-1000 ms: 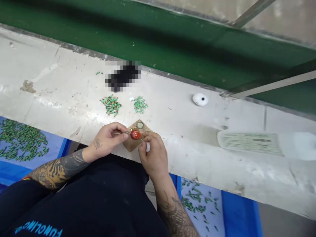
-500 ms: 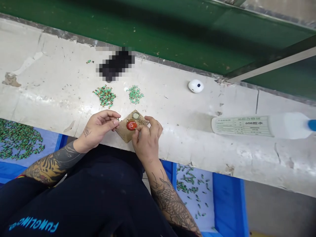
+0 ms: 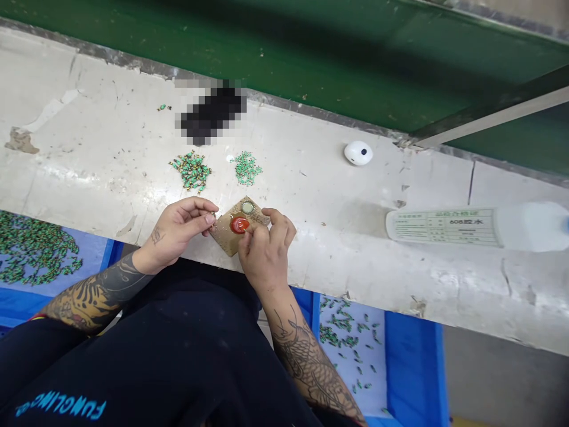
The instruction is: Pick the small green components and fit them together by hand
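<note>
Red oval piece [image 3: 238, 223], just one, is set on one brown board [image 3: 226, 239] beside one pale disc [image 3: 248, 206]. One tiny piece [image 3: 214, 214] is pinched between the left hand's [image 3: 178, 230] thumb and forefinger. The right hand [image 3: 267, 244] is half curled at the oval's edge; whether anything is gripped cannot be told. Two green heaps [image 3: 192, 171] and one bottle [image 3: 444, 227] are seen.

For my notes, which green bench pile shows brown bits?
The left pile of small green and brown pieces; the right pale green pile looks plain.
</note>
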The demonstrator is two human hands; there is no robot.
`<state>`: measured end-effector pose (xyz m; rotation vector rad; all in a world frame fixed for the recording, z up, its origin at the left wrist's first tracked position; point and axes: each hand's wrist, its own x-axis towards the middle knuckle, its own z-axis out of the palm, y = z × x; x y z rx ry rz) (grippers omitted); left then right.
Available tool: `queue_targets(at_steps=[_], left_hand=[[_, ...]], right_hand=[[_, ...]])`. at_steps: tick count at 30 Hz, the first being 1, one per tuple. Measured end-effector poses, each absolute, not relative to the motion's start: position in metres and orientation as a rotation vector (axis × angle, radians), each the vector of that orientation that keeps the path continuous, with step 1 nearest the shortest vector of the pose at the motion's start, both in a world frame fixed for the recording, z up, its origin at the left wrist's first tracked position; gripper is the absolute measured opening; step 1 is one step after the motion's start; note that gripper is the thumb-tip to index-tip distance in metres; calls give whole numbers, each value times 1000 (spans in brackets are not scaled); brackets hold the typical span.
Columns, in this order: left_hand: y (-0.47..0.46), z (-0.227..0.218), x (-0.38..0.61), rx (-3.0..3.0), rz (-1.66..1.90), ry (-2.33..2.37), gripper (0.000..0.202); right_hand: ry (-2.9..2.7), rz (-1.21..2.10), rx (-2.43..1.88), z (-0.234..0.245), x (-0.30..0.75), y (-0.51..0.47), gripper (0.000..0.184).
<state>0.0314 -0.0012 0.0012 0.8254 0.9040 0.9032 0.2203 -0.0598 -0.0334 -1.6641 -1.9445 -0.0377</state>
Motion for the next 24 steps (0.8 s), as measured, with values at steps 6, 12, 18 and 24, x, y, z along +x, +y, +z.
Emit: queue_targets(at_steps=[6, 12, 18, 24], left_hand=[[-2, 1, 32, 826, 897, 895, 15], [-2, -1, 31, 834, 899, 894, 14], [-2, 0, 31, 830, 897, 903, 17], [-2, 0, 32, 805, 874, 900, 17]], right_hand=[[-1958, -65, -1655, -34, 220, -60, 13], [-1957, -84, -1647, -34, 220, -60, 14], [-1958, -94, -1628, -31, 220, -63, 16], [-1960, -83, -1631, -36, 223, -66, 18]])
